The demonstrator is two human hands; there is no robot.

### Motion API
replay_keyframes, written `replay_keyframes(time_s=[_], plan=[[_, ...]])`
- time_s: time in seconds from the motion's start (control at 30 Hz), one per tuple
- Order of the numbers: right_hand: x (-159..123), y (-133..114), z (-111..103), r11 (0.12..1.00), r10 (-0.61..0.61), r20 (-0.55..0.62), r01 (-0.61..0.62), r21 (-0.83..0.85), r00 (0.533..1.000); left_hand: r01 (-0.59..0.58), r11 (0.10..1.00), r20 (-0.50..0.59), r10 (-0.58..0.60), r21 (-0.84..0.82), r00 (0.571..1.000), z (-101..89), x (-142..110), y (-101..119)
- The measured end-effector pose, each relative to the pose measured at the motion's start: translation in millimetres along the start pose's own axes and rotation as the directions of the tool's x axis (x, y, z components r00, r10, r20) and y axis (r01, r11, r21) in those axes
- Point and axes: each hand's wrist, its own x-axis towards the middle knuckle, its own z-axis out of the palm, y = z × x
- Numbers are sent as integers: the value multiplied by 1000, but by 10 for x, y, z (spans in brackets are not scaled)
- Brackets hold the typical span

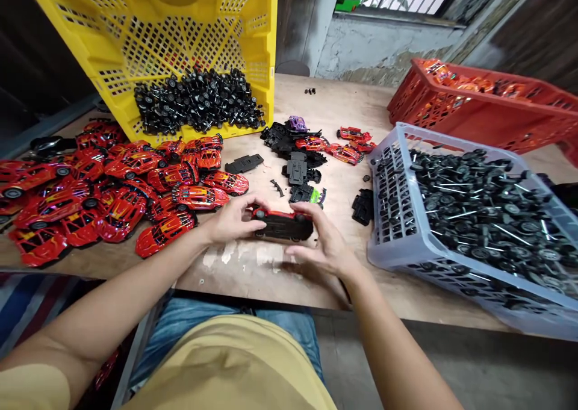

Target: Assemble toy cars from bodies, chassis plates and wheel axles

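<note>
A red toy car (282, 226) is turned over in front of me, its black underside and wheels facing up. My left hand (235, 218) pinches its left end, thumb on the near side and fingers at the far side. Around the right end curves my right hand (326, 241), index finger by the car's far edge and thumb apart from the fingers below it. Just beyond the car lie a black chassis plate (297, 168), a small black part (277, 187) and a green-and-black piece (311, 194).
Red toy cars (121, 208) are piled at left. A tilted yellow crate (271, 55) holds black wheels on axles. At right, a clear plastic basket (400, 217) contains more wheel axles, with a red crate (474, 112) of car bodies behind. Another black chassis (362, 206) lies beside the basket.
</note>
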Motion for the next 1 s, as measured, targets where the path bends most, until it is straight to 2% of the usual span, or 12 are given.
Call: replay_keyframes(time_s=[0.07,0.13,0.23,0.4,0.6,0.67,0.7,0.77,0.83,0.87,0.93,1.0], plan=[[-1,81,66,998,58,16,-59,39,998,-145,967,-26,154,211,988,47,-50,-16],[-21,130,149,997,69,5,-69,35,998,-224,919,23,229,324,973,114,-103,-36],[-57,127,237,998,46,-29,-45,40,998,-306,883,99,290,357,952,196,-141,-62],[-88,48,271,997,64,-55,-61,44,996,-331,870,61,332,365,941,247,-139,-86],[-107,29,332,995,96,-138,-92,38,986,-319,889,44,323,329,945,251,-129,-113],[-114,39,398,992,126,-175,-121,37,977,-257,924,-43,280,285,959,264,-111,-139],[-120,45,443,987,162,-214,-153,56,963,-205,951,-126,239,230,963,277,-102,-153],[-138,52,539,958,274,-317,-228,175,908,-97,994,-271,104,41,957,313,-90,-170],[-153,38,598,904,380,-370,-256,343,848,-13,988,-275,-31,-157,961,356,-97,-150],[-151,14,595,884,401,-367,-251,394,839,14,978,-248,-67,-210,966,375,-109,-121],[-110,-81,509,908,352,-363,-221,356,863,26,980,-205,-66,-195,976,400,-141,-28],[-1,-237,348,976,204,-376,-157,151,904,-35,998,-184,23,-61,983,405,-170,91]])
